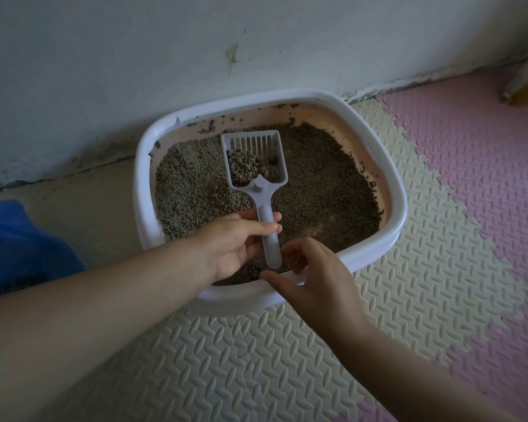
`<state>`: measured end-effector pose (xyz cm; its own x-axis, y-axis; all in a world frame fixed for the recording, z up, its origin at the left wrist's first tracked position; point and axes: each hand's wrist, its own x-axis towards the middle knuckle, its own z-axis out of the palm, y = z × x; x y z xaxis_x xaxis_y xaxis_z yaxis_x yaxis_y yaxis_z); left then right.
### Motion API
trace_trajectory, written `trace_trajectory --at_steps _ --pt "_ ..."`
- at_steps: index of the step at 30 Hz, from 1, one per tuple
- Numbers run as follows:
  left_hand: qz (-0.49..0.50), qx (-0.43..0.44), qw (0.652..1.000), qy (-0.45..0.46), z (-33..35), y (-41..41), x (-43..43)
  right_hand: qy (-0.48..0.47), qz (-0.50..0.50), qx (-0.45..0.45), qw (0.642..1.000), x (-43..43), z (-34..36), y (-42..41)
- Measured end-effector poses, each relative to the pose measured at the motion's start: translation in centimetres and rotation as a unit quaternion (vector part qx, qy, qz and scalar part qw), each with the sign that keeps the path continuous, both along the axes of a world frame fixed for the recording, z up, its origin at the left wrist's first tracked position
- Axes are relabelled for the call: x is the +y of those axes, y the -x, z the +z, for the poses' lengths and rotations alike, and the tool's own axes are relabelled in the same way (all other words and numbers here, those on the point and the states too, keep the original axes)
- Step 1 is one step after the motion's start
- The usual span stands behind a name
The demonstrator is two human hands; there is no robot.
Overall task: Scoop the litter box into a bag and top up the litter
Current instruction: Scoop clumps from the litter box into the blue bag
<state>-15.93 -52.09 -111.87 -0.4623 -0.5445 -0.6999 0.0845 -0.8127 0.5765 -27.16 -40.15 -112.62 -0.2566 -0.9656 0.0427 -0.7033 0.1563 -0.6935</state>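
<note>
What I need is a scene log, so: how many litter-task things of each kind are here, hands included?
Litter box: 1
Scoop: 1
Blue bag: 1
Hands: 2, the left hand and the right hand
Total: 5

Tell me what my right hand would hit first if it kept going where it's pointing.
Probably the handle end of the scoop, held by your left hand, just ahead of the right hand; depth is unclear.
</note>
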Motion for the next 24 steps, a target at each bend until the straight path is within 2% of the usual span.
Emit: trace_trajectory --at_steps 9,16,24 --pt "0.002 0.043 0.999 -0.007 0.8 0.4 -0.4 -0.017 -0.070 -0.058 0.996 -0.3 0.1 0.0" --pt "0.016 0.026 0.999 0.012 0.4 -0.2 -0.4 -0.031 -0.029 0.031 0.999 -1.3 0.6 0.7" --pt "-0.001 -0.021 0.999 0.042 1.0 -0.9 -0.6 -0.076 0.027 0.056 0.995 -3.8 0.6 -0.5"
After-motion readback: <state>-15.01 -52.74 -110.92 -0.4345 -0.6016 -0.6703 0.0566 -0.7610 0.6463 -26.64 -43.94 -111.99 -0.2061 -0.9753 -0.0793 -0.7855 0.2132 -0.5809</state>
